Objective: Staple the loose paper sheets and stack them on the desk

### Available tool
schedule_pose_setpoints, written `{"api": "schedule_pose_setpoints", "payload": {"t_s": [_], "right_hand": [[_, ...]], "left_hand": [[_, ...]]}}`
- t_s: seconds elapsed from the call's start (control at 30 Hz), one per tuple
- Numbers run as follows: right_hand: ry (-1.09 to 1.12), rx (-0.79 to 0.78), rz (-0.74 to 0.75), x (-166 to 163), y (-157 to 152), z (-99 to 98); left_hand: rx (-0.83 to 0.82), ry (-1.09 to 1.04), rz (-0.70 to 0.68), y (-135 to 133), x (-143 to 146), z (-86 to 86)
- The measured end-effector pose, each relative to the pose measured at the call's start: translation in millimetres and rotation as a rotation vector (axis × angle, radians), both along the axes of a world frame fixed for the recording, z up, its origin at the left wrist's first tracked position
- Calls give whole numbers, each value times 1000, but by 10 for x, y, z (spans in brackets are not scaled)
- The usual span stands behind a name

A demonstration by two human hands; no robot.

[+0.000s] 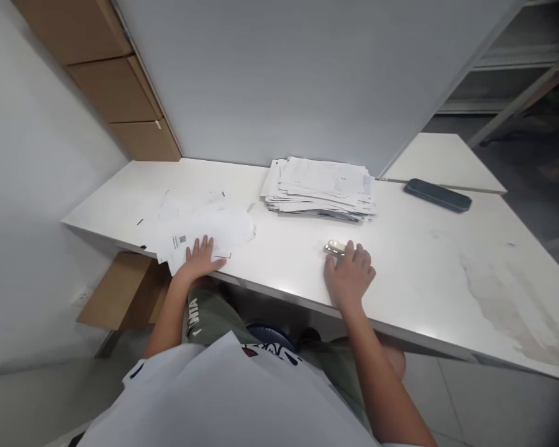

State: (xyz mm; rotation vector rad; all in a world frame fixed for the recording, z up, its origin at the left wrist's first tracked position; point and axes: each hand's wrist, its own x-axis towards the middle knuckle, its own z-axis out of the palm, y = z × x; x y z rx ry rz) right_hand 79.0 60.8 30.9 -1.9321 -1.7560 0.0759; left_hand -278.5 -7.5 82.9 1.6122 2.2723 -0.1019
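My left hand (199, 259) lies flat with its fingers spread, resting on loose white paper sheets (230, 228) near the table's front edge. One of those sheets carries a printed square code. Farther right, my right hand (350, 274) is on the tabletop with its fingers curled over a small shiny gold and silver object (335, 246). Only that object's far end shows; the rest is under the hand, so its kind cannot be made out. Beyond it sits an uneven stack of white papers (323, 186), apart from both hands.
The white table (279, 261) backs onto a grey panel (298, 81). A dark oblong case (438, 194) lies at the right. Cardboard boxes (140, 139) are stacked at the back left, and an open carton (116, 292) stands below the table. Stains mark the table's right end.
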Motion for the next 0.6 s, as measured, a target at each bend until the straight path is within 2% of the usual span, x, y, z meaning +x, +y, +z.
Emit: {"api": "schedule_pose_setpoints", "payload": {"t_s": [0.07,0.17,0.27,0.33,0.4,0.47,0.53,0.6], "right_hand": [[-4,4,-3,2,-26,-15],[18,48,-28,47,-29,-45],[67,178,-57,112,-19,-61],[117,298,-24,120,-100,-90],[209,389,55,68,-344,-170],[361,402,160,-57,-771,-327],[539,260,336,-238,-1282,-554],[706,10,479,-429,-1704,-793]], "left_hand": [[65,24,-91,-326,49,-149],[205,86,-227,-633,347,-309],[312,134,-387,-766,569,-375],[358,167,-380,-790,578,-389],[394,194,-288,-790,500,-396],[446,207,-197,-789,389,-398],[536,206,-138,-804,295,-394],[680,208,-77,-844,253,-386]]}}
